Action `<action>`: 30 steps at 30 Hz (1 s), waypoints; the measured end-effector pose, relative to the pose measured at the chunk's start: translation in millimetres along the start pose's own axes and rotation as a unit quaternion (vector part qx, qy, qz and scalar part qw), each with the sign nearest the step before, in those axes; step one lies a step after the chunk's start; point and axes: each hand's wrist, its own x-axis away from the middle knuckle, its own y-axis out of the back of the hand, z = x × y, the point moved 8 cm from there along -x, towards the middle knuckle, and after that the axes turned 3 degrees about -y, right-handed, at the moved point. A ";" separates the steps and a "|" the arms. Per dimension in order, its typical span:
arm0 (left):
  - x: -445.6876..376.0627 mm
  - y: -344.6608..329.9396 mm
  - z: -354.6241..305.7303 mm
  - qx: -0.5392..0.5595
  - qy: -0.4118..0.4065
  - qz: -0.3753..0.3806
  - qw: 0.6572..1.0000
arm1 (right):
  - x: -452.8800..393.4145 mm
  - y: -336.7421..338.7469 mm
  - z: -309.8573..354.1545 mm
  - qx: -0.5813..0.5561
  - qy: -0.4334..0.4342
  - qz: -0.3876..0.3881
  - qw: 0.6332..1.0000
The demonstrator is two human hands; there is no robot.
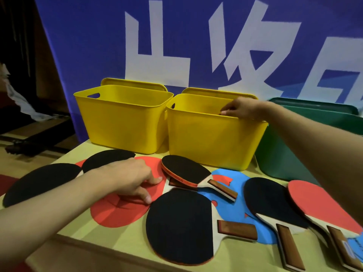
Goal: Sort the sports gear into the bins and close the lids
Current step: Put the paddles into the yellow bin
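Several table tennis paddles lie on the table in front of three open bins. My left hand [129, 179] rests with spread fingers on a red paddle [117, 213] at the left. A black paddle [180, 224] lies nearest me, and another black paddle [184, 171] is propped on others beside it. At the right lie a black paddle [271, 201] and a red paddle [322, 205]. My right hand [243, 110] reaches over the rim of the middle yellow bin [212, 138], its fingertips pinching a small dark part of a paddle that is mostly hidden inside.
The left yellow bin [121, 118] and a green bin [279, 158] at the right flank the middle one. Their lids lean upright behind them: two yellow lids [133, 83] and a green lid [314, 104]. A blue banner hangs behind. Two more black paddles [39, 183] lie far left.
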 end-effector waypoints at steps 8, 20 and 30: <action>-2.3 1.0 0.2 0.004 -0.002 0.005 1.000 | 2.8 -12.1 -11.4 -0.056 -0.081 0.068 0.993; -3.9 16.2 -2.5 -0.012 -0.007 0.025 1.000 | 185.6 -16.4 -26.6 -0.037 0.057 -0.249 0.966; -8.9 64.0 -93.3 -0.072 0.030 -0.004 0.997 | 302.4 -119.3 -155.3 0.075 -0.232 -0.030 0.969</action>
